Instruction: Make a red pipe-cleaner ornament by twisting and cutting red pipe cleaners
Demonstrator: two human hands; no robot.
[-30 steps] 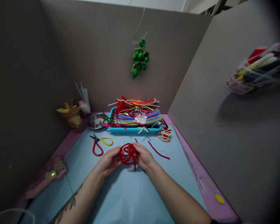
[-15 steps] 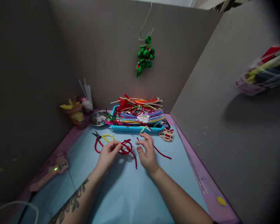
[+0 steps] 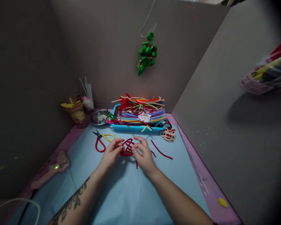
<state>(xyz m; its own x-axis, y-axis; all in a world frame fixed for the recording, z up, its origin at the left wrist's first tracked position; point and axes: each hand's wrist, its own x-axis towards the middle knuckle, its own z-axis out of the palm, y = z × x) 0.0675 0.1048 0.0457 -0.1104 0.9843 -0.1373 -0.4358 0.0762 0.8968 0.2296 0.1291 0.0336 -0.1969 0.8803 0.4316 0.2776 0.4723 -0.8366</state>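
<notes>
Between my hands is a red pipe cleaner (image 3: 128,147) bent into crossing loops, held just above the blue sheet (image 3: 131,197). My left hand (image 3: 112,150) pinches the left side of the loops. My right hand (image 3: 144,156) closes thumb and finger on their right side, and one red end hangs down below. Right of my right hand, a separate length of red pipe cleaner (image 3: 162,151) lies on the sheet. Scissors (image 3: 98,139) with one red and one yellow handle lie behind my left hand.
A blue tray (image 3: 131,128) piled with coloured pipe cleaners stands at the back. Beside it are a metal dish (image 3: 99,117) and a beige-and-red figure (image 3: 168,135). A pink glue gun (image 3: 53,170) with a green light lies left. A green ornament (image 3: 148,53) hangs at the back wall.
My right hand has moved left and closed on the looped red pipe cleaner, from hovering open beside it. The loops now show more crossings. My left hand keeps its pinch.
</notes>
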